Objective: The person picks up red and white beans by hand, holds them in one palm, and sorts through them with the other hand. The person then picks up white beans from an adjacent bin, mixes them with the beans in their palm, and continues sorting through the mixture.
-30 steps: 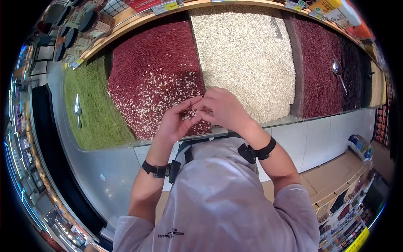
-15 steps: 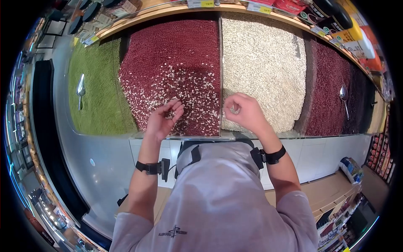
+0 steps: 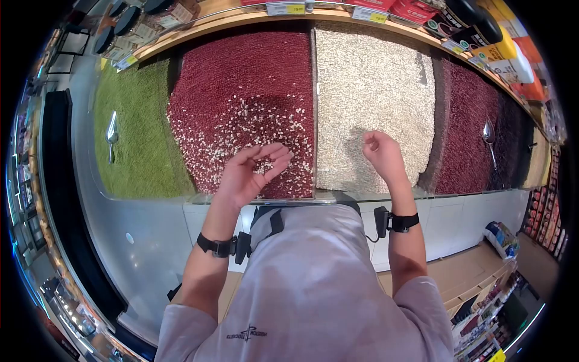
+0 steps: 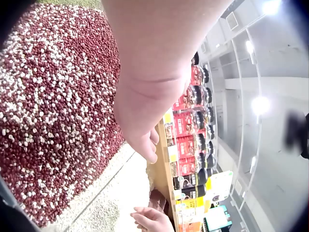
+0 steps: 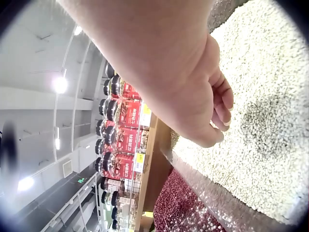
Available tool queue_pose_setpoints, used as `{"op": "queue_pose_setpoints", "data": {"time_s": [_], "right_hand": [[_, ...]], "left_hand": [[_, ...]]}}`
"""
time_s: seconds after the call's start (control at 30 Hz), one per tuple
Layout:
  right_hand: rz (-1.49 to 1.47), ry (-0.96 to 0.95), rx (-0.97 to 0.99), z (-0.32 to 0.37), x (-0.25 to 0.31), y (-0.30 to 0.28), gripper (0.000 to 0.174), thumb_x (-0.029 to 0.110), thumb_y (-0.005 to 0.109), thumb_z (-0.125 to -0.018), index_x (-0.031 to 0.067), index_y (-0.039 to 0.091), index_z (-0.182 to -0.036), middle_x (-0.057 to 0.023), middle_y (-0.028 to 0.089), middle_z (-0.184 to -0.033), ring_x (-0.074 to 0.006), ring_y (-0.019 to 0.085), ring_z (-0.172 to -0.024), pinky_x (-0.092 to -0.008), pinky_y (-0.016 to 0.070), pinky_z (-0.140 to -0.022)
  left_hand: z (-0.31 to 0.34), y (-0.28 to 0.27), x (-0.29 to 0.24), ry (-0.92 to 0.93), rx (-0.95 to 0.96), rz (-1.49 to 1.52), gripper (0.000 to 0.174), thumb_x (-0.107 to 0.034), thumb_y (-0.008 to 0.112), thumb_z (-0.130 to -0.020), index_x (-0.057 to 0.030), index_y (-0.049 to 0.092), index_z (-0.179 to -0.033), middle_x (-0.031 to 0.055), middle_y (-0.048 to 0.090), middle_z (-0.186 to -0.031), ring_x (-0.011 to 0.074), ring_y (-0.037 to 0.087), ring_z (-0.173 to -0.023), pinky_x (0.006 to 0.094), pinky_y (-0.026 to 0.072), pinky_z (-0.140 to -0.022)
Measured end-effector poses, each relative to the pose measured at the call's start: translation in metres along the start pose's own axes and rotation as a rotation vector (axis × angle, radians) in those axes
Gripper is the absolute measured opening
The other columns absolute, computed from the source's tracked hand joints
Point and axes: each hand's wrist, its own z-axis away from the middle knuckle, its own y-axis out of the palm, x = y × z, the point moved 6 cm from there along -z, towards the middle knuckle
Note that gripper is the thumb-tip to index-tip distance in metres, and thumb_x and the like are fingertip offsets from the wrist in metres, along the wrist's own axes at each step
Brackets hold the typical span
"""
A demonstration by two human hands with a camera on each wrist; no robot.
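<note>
Green beans [image 3: 142, 133] line the far left of a store's bulk bins, a metal scoop [image 3: 111, 136] lying on them. Beside them, red beans [image 3: 241, 60] are strewn with white grains [image 3: 244, 108], thickest toward the front. Over these hangs the left hand [image 3: 244, 180] of a shopper, fingers loosely bent and parted; whether anything lies in its palm cannot be told. Any grains cupped there could slip through those gaps, most likely if the hand tipped, and would be hard to find among their like. The wrist camera [image 3: 242, 248] stands near the bin's front edge [image 3: 283, 201] and could knock it if the forearm dropped.

A narrow divider [image 3: 315, 114] separates the red beans from the white heap [image 3: 380, 72]. It appears low beside the piled stock, so a careless sweep or a toss falling short could carry red beans into the white, or more white into the red.

Above the white heap, the right hand [image 3: 385, 157] curls thumb and forefinger toward each other; whether they pinch anything cannot be told. A small grain there could drop if the fingertips loosened. Farther right, a second scoop [image 3: 489, 134] rests on dark red beans [image 3: 461, 133].
</note>
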Motion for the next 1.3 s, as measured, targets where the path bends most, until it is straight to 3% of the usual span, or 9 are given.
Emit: {"op": "queue_pose_setpoints", "data": {"time_s": [0.07,0.13,0.27,0.5,0.6,0.7,1.03,1.23,1.3], "right_hand": [[0.043,-0.025,-0.015,0.008,0.003,-0.004,0.018,0.009,0.073,-0.082,0.0063,0.071,-0.1,-0.0083,0.069,-0.09,-0.0163,0.065,-0.071,-0.0283,0.0546,-0.067],[-0.165,-0.129,0.031,0.015,0.049,-0.004,0.017,0.01,0.073,-0.083,0.0079,0.072,-0.1,-0.0079,0.069,-0.092,-0.0195,0.066,-0.075,-0.0305,0.0552,-0.069],[-0.214,-0.529,0.143,0.03,0.118,0.011,0.013,0.01,0.072,-0.082,0.009,0.072,-0.095,-0.0064,0.068,-0.089,-0.0239,0.065,-0.084,-0.0347,0.0553,-0.075],[-0.082,-0.629,0.225,0.033,0.129,0.039,0.014,0.011,0.07,-0.08,0.007,0.068,-0.094,-0.0073,0.067,-0.097,-0.0284,0.064,-0.093,-0.0396,0.0538,-0.085],[0.022,-0.566,0.307,0.033,0.124,0.047,0.022,0.014,0.068,-0.082,0.0052,0.066,-0.102,-0.0084,0.067,-0.107,-0.0287,0.063,-0.101,-0.0403,0.0509,-0.092],[0.142,-0.564,0.339,0.033,0.119,0.059,0.022,0.014,0.066,-0.082,0.0039,0.065,-0.102,-0.0116,0.066,-0.103,-0.0306,0.063,-0.099,-0.0403,0.0513,-0.091],[0.276,-0.559,0.371,0.041,0.124,0.07,0.023,0.011,0.064,-0.08,0.0016,0.065,-0.101,-0.0128,0.065,-0.099,-0.0306,0.064,-0.097,-0.0407,0.0532,-0.086],[0.099,-0.451,0.408,0.038,0.124,0.045,0.026,0.011,0.065,-0.079,0.0056,0.068,-0.104,-0.0117,0.066,-0.094,-0.0306,0.064,-0.094,-0.0401,0.054,-0.083],[-0.077,-0.445,0.351,0.036,0.12,0.033,0.014,0.009,0.069,-0.078,0.0037,0.068,-0.092,-0.0121,0.066,-0.085,-0.03,0.067,-0.081,-0.039,0.056,-0.073]], "left_hand": [[-0.003,0.015,0.007,-0.042,0.031,-0.014,0.05,-0.022,0.042,-0.103,0.0194,0.045,-0.131,0.0325,0.052,-0.135,0.0444,0.05,-0.131,0.048,0.0454,-0.112],[-0.008,0.027,0.015,-0.075,0.078,-0.082,0.054,-0.025,0.04,-0.105,0.02,0.043,-0.134,0.0321,0.052,-0.136,0.0427,0.051,-0.13,0.0468,0.0451,-0.112],[-0.02,0.04,0.029,-0.101,0.035,-0.17,0.05,-0.027,0.037,-0.107,0.0164,0.046,-0.13,0.0269,0.057,-0.13,0.0361,0.057,-0.123,0.0464,0.0497,-0.107],[-0.031,0.035,0.044,-0.108,0.004,-0.15,0.037,-0.025,0.044,-0.105,0.0063,0.049,-0.125,0.0172,0.061,-0.113,0.0274,0.063,-0.105,0.0431,0.0563,-0.093],[-0.029,0.036,0.048,-0.103,-0.043,-0.136,0.033,-0.023,0.047,-0.104,0.005,0.053,-0.122,0.0136,0.061,-0.108,0.0245,0.062,-0.102,0.0413,0.0568,-0.089],[-0.035,0.019,0.056,-0.094,-0.081,-0.201,0.028,-0.024,0.048,-0.103,-0.0016,0.059,-0.116,0.0113,0.059,-0.116,0.0218,0.063,-0.101,0.0391,0.0578,-0.087],[-0.029,0.011,0.062,-0.083,-0.113,-0.242,0.027,-0.023,0.049,-0.103,-0.0011,0.06,-0.114,0.0113,0.06,-0.114,0.0226,0.063,-0.102,0.0408,0.0583,-0.088],[-0.022,0.019,0.06,-0.079,-0.072,-0.186,0.026,-0.021,0.047,-0.104,0.0005,0.057,-0.115,0.0107,0.059,-0.111,0.0244,0.064,-0.1,0.0427,0.0584,-0.092],[-0.018,0.028,0.059,-0.082,-0.017,-0.166,0.029,-0.021,0.042,-0.105,0.0028,0.052,-0.117,0.0161,0.06,-0.119,0.0306,0.064,-0.11,0.0441,0.0548,-0.101]]}}
